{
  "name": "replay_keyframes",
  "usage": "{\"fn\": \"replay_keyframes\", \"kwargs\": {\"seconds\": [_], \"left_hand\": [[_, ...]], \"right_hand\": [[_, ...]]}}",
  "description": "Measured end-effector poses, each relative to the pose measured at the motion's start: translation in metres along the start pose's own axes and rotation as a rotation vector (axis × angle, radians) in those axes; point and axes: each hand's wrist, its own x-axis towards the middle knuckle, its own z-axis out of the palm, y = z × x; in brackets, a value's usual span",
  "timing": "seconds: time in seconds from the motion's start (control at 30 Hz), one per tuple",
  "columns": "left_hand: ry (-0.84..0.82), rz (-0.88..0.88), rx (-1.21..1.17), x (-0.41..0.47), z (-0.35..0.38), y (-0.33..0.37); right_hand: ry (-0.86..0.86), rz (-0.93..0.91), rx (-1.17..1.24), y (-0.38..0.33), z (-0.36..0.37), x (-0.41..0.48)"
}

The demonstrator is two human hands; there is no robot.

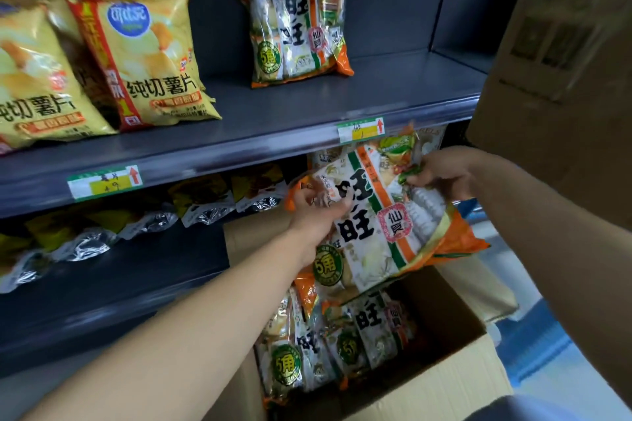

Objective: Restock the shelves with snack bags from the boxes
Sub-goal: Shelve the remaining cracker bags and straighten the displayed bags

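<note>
Lowest in the frame, the box [444,386] holds more snack bags [342,345]. Left hand [314,215] and right hand [441,176] have the grip clamped on one bag [383,225] at centre right, likely to lift it to the shelf [290,106].

On the upper shelf [307,106] we find chip bags [147,58] left and a cracker bag [297,27] to their right. Below, the open box [444,369] contains cracker packs [342,345]; the held bag [376,222] is above them.
</note>
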Motion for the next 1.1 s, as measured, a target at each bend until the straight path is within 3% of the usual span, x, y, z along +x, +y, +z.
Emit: {"fn": "replay_keyframes", "kwargs": {"seconds": [0.1, 0.33, 0.5, 0.67, 0.83, 1.1], "left_hand": [[-0.006, 0.115, 0.001, 0.002, 0.0, 0.014], [0.148, 0.479, 0.148, 0.001, -0.013, 0.101], [0.255, 0.668, 0.19, 0.011, -0.028, 0.17], [0.379, 0.763, 0.248, 0.032, -0.035, 0.222], [0.459, 0.761, 0.325, 0.068, -0.04, 0.24], [0.392, 0.608, 0.48, 0.121, -0.055, 0.216]], "right_hand": [[0.013, -0.107, 0.067, -0.018, -0.01, -0.006], [0.09, -0.346, 0.235, -0.085, -0.028, -0.013], [0.343, -0.603, 0.255, -0.141, -0.027, -0.006], [0.462, -0.661, 0.291, -0.191, -0.024, 0.02], [0.61, -0.585, 0.099, -0.216, -0.028, 0.066], [0.333, -0.538, 0.081, -0.195, -0.008, 0.117]]}}
